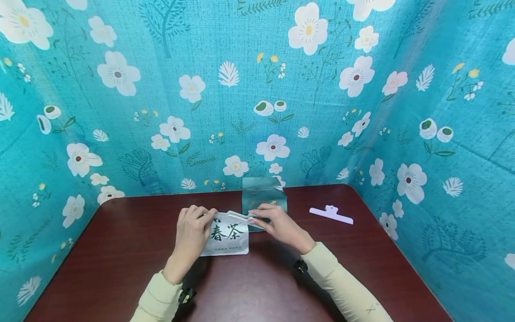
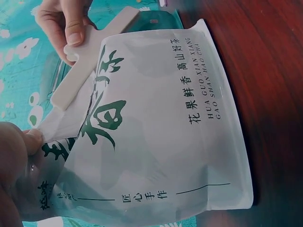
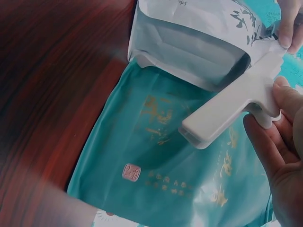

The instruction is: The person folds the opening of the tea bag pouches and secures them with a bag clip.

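Observation:
A white tea pouch [image 1: 227,243] with dark green characters stands at the middle of the table. At its upper left corner my left hand [image 1: 192,229] pinches the pouch, which creases beside the thumb in the left wrist view. My right hand [image 1: 277,223] grips a white bag clip [image 3: 227,106] by its handle, between thumb and fingers. The clip's long bar lies along the top edge of the pouch in the left wrist view. Directly behind the pouch, a green bag [image 3: 156,142] with gold characters overlaps it in the head view.
A pale lilac bag clip [image 1: 331,214] lies on the right part of the dark red-brown table [image 1: 132,241]. A blue flowered cloth [image 1: 225,107] hangs behind the table's back edge and along both sides.

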Available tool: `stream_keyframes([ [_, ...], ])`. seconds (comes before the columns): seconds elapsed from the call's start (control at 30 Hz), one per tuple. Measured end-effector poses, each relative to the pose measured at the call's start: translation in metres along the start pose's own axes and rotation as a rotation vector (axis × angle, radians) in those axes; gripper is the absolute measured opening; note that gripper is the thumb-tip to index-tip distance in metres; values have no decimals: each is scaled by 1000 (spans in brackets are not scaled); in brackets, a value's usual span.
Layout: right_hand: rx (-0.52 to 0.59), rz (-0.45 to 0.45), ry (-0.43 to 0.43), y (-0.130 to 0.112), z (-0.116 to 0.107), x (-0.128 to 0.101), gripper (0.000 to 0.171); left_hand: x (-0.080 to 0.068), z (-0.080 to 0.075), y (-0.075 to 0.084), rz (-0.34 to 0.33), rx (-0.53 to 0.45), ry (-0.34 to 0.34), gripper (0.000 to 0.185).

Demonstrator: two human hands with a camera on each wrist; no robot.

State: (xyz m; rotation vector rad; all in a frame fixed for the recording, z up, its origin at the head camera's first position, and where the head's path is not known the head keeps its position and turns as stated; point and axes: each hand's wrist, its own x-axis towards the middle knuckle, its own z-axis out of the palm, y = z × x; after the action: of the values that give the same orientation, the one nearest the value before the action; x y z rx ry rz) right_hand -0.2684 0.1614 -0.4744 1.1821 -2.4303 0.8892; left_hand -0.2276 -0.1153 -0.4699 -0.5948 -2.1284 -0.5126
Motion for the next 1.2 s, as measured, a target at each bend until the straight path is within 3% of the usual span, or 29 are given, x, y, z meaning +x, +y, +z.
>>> stream_keyframes([
  [0.27, 25, -90, 39, -7, 2, 11, 28, 1, 2, 0, 9, -6, 32, 15],
  [0.67, 24, -56, 31, -19, 5, 18, 32, 0, 0, 1, 7, -13, 63, 15],
  [1.2, 38, -67, 62, -26, 7, 21, 30, -7, 3, 4, -3, 7, 45, 25],
])
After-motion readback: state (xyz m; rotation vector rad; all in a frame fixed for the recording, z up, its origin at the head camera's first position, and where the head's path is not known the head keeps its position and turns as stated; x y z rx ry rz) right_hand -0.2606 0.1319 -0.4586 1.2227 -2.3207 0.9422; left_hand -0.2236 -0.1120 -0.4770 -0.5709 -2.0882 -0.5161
